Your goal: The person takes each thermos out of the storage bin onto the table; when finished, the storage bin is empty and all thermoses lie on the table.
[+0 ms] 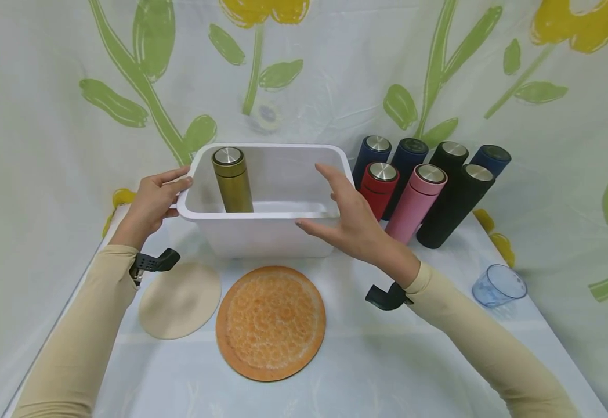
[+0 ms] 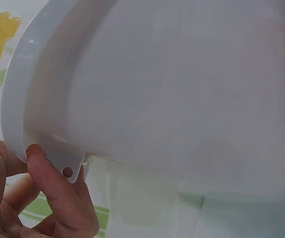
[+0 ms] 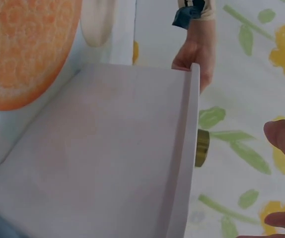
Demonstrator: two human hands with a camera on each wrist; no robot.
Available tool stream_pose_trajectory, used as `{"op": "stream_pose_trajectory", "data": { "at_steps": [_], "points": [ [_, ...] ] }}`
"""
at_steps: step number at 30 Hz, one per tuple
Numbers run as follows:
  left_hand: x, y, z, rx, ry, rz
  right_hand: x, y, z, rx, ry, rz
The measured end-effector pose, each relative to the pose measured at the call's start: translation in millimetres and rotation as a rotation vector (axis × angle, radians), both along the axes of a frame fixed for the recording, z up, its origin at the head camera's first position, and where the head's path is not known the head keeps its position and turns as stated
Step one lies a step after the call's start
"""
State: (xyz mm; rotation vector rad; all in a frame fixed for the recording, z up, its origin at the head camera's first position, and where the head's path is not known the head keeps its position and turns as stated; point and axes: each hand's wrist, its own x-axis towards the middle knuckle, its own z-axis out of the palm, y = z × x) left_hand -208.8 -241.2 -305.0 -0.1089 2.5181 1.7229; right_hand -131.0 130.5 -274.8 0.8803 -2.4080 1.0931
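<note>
A white plastic tub [image 1: 267,237] stands at the back of the table. Inside it, near its left end, a gold thermos flask [image 1: 235,186] with a steel-topped lid stands leaning slightly. My left hand [image 1: 152,200] grips the tub's left rim, thumb on the edge by a small holed tab in the left wrist view. Over the tub's right end my right hand [image 1: 348,215] is spread, thumb and fingers wide apart with nothing between them. Just beyond that hand are a red flask [image 1: 376,187] and a pink flask [image 1: 416,203].
Several more dark flasks, including a black one [image 1: 455,206], crowd right of the tub. A blue-tinted glass [image 1: 499,286] stands near the right table edge. In front of the tub lie an orange-patterned round mat [image 1: 271,323] and a beige disc [image 1: 180,301].
</note>
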Motion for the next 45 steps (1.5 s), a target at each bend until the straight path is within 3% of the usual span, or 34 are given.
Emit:
{"op": "stream_pose_trajectory", "data": {
  "at_steps": [13, 26, 45],
  "points": [
    [0.1, -1.4, -0.9, 0.022, 0.010, -0.012, -20.0, -17, 3.0, 0.042, -0.070, -0.028],
    [-0.1, -0.8, -1.5, 0.022, 0.013, -0.016, -42.2, -35, 6.2, 0.099, -0.070, -0.070],
    [-0.1, -2.0, 0.8, 0.010, -0.002, -0.016, -65.3, -70, 2.1, 0.155, -0.238, -0.087]
  ]
}}
